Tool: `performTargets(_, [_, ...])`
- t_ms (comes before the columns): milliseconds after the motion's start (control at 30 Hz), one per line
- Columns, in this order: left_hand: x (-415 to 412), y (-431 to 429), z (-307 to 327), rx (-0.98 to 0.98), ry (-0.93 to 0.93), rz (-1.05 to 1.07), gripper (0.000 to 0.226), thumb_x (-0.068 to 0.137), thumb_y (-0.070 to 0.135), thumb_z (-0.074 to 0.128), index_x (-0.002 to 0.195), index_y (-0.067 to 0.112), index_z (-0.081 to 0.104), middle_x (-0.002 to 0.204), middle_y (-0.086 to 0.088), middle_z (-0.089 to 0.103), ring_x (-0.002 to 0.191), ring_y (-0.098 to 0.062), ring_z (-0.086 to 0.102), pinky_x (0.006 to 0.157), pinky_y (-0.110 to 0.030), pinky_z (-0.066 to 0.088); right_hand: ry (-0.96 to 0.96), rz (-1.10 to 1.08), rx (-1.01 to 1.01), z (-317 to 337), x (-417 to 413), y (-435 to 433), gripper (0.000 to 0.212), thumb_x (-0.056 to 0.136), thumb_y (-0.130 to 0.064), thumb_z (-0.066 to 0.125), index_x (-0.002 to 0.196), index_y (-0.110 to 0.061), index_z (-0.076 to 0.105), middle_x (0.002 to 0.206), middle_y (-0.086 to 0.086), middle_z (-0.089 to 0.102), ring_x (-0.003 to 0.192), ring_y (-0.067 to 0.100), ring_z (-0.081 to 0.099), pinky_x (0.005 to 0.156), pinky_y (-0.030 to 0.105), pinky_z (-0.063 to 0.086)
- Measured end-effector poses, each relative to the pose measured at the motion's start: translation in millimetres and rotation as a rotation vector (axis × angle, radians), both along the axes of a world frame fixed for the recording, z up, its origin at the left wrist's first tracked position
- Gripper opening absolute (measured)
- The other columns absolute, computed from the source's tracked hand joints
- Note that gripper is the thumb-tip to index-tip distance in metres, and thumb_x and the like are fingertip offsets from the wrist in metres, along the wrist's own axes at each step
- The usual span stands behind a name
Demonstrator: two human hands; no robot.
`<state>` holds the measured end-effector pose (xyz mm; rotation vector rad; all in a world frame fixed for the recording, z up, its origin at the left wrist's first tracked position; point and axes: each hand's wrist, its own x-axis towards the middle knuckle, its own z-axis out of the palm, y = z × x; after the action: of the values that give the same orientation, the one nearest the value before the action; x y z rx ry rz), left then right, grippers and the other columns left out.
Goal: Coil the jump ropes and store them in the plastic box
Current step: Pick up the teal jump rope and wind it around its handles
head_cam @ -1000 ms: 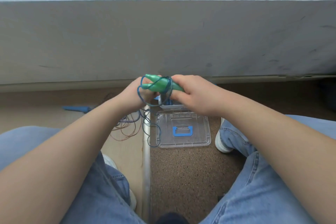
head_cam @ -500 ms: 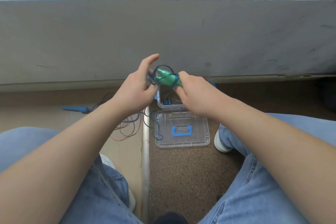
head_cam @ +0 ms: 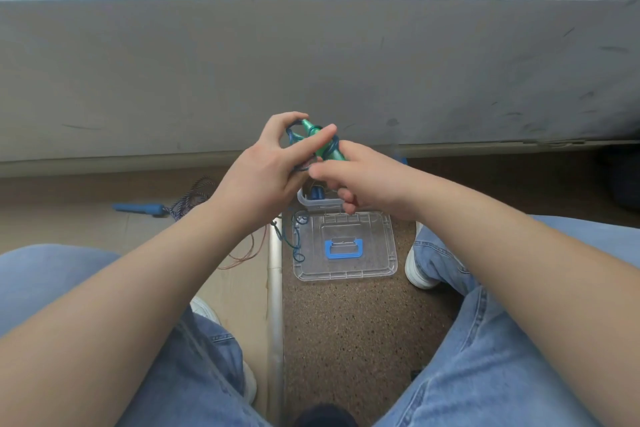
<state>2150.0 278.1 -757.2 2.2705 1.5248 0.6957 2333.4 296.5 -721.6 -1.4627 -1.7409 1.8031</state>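
Note:
Both hands meet in mid-air over the floor. My right hand (head_cam: 360, 180) grips the green jump-rope handles (head_cam: 318, 140), which have dark blue cord wound round them. My left hand (head_cam: 273, 166) pinches that blue cord (head_cam: 294, 135) at the handles, one finger lying across the green plastic. The loose end of the cord (head_cam: 294, 239) hangs down to the floor. Below the hands stands the clear plastic box (head_cam: 318, 203), mostly hidden, with something blue inside. Its clear lid (head_cam: 346, 246) with a blue handle lies flat in front of it.
A second rope with a blue handle (head_cam: 138, 208) and a purple-orange cord (head_cam: 194, 194) lies on the pale floor to the left. A metal floor strip (head_cam: 275, 305) divides pale floor from brown carpet. A grey wall runs behind. My knees and white shoes (head_cam: 420, 270) flank the box.
My left hand has come back onto the handles, its raised fingers now folded over the cord. Another turn of blue cord sits round the green handles. The hands have risen slightly.

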Motion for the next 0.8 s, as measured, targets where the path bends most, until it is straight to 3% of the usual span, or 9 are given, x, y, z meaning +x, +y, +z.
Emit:
performTargets(67, [2,-2,0,-0.025,0.069,0.009,0.053,0.094,0.048,0.032,0.146,0.048,0.039,0.148,-0.003,0.035,0.083,-0.03,0.063,0.075,-0.041,0.055,-0.017,0.011,0.037,2,-1,-3,0.041,0.089,-0.054,0.064,0.102,-0.015,0.062,0.078,0.001,0.044,0.058,0.01,0.042,0.061,0.033,0.045])
performTargets(133, [6,-3,-4,-0.031,0.116,-0.017,0.057,0.093,0.048,0.029,0.15,0.047,0.03,0.147,-0.005,0.031,0.078,-0.034,0.062,0.07,-0.043,0.056,-0.134,-0.004,0.15,2,-1,-3,0.054,0.086,-0.058,0.066,0.102,-0.006,0.063,0.067,-0.001,0.046,0.054,0.012,0.045,0.057,0.034,0.045])
performTargets(267, [5,-3,-10,-0.03,0.122,-0.049,0.072,0.095,0.045,0.04,0.159,0.028,0.013,0.146,-0.01,0.029,0.088,-0.035,0.063,0.072,-0.042,0.054,-0.196,0.0,0.211,-1,5,-1,0.032,0.091,-0.042,0.066,0.083,-0.013,0.057,0.061,0.001,0.054,0.048,0.018,0.054,0.051,0.03,0.047])
performTargets(400, [5,-4,-5,-0.089,-0.034,0.013,0.087,0.097,0.032,0.056,0.159,0.017,-0.003,0.135,-0.004,0.048,0.098,-0.022,0.06,0.078,-0.032,0.048,-0.2,-0.038,0.186,-5,7,5,0.026,0.089,-0.031,0.06,0.09,-0.005,0.059,0.068,0.009,0.055,0.053,0.024,0.053,0.053,0.037,0.051])
performTargets(467, [5,-1,-4,-0.192,-0.086,0.133,0.069,0.101,0.023,0.049,0.158,0.02,0.012,0.101,0.012,0.061,0.079,-0.011,0.058,0.063,-0.017,0.038,-0.133,-0.057,0.155,-5,6,6,0.02,0.091,-0.027,0.059,0.089,-0.007,0.058,0.069,0.009,0.052,0.052,0.022,0.048,0.053,0.038,0.049])
performTargets(533, [3,2,-7,-0.259,-0.019,0.13,0.025,0.102,0.019,0.04,0.125,0.027,0.05,0.082,0.012,0.061,0.076,-0.018,0.061,0.063,-0.027,0.039,-0.059,-0.058,0.129,-3,3,6,0.011,0.094,-0.021,0.056,0.087,-0.013,0.054,0.069,0.007,0.049,0.048,0.016,0.042,0.054,0.036,0.046])
performTargets(600, [3,1,-10,-0.315,0.061,0.086,0.015,0.103,0.022,0.036,0.094,0.025,0.047,0.082,-0.001,0.066,0.078,-0.032,0.061,0.07,-0.04,0.046,-0.031,-0.042,0.111,-3,4,5,0.008,0.096,-0.018,0.053,0.088,-0.014,0.051,0.07,0.006,0.048,0.048,0.013,0.04,0.055,0.035,0.044])
performTargets(700, [3,-4,-19,-0.406,0.07,0.031,0.014,0.105,0.031,0.034,0.092,0.032,0.039,0.082,-0.006,0.065,0.077,-0.036,0.06,0.066,-0.041,0.045,-0.031,-0.003,0.102,-5,7,6,0.012,0.089,-0.028,0.054,0.091,-0.017,0.05,0.074,0.005,0.048,0.057,0.018,0.044,0.061,0.039,0.044])
performTargets(800, [4,-8,-21,-0.298,0.235,-0.123,0.02,0.105,0.036,0.032,0.113,0.027,0.049,0.088,-0.006,0.067,0.084,-0.033,0.064,0.069,-0.041,0.049,-0.203,-0.006,0.209,-8,13,11,0.015,0.093,-0.037,0.051,0.098,-0.024,0.051,0.088,0.004,0.062,0.077,0.026,0.065,0.075,0.046,0.055])
